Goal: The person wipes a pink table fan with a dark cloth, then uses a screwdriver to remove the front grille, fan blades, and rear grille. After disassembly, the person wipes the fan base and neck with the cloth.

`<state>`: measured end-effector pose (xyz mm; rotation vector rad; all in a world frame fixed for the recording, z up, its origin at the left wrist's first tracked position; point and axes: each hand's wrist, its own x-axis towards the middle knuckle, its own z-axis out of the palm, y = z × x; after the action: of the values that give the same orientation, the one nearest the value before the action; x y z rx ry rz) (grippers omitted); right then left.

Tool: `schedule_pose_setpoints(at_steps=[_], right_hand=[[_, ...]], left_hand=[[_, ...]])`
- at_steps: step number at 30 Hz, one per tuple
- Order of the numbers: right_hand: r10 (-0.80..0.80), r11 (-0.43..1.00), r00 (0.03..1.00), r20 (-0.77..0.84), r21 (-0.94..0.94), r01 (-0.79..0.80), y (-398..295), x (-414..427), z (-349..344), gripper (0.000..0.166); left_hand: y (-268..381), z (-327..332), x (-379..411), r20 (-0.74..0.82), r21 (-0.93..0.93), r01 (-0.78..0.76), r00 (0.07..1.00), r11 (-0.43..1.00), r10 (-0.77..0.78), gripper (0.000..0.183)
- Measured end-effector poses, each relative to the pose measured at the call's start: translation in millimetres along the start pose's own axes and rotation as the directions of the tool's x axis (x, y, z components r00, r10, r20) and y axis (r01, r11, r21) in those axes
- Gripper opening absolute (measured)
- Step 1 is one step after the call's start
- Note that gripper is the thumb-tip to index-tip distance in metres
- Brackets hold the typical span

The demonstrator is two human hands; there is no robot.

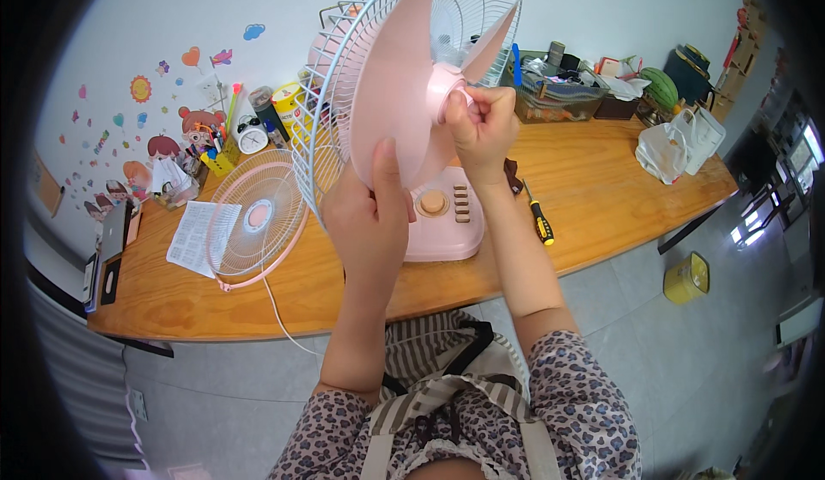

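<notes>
A pink electric fan stands before me, its base (445, 245) on the wooden table with a round knob (432, 203) and a row of buttons. Pink blades (396, 87) sit in front of the rear wire guard (335, 74), which has no front cover on it. My left hand (370, 216) grips the lower edge of the large left blade, thumb on its front face. At the hub (445, 90), the fingers of my right hand (483, 119) pinch the small pink centre cap, mostly hidden by them.
The front guard (258, 216) with its pink rim lies left, partly over a printed sheet (193, 235). A yellow-black screwdriver (540, 222) rests right of the base. Behind are a cluttered bin (557, 96), a watermelon (659, 87), a plastic bag (664, 148) and an alarm clock (252, 137).
</notes>
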<state>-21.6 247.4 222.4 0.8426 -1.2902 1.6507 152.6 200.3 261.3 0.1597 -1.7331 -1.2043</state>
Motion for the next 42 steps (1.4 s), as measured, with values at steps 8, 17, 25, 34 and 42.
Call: schedule_pose_setpoints(at_steps=[8,17,25,34,42], right_hand=[[0.703,0.698,0.710,-0.022,0.207,-0.685,-27,4,8,0.036],[0.244,0.965,0.945,0.220,0.043,-0.260,-43,16,-31,0.028],[-0.189,0.970,0.878,0.440,-0.054,0.236,-30,18,-41,0.042],[0.104,0.993,0.978,0.182,-0.078,-0.091,-30,-5,-22,0.036],[0.071,0.987,0.976,0.206,-0.155,-0.039,-41,-5,-26,0.039]], left_hand=[[-25,22,-8,-0.106,0.300,-0.374,0.901,0.877,0.421,0.031],[-19,-1,-6,-0.009,0.240,-0.172,0.984,0.955,0.179,0.023],[-19,-8,0,-0.040,0.176,-0.112,0.992,0.978,0.121,0.025],[-21,-7,-2,-0.052,0.154,-0.085,0.994,0.984,0.094,0.026],[-13,-7,-3,-0.046,0.115,-0.019,0.999,0.993,0.025,0.031]])
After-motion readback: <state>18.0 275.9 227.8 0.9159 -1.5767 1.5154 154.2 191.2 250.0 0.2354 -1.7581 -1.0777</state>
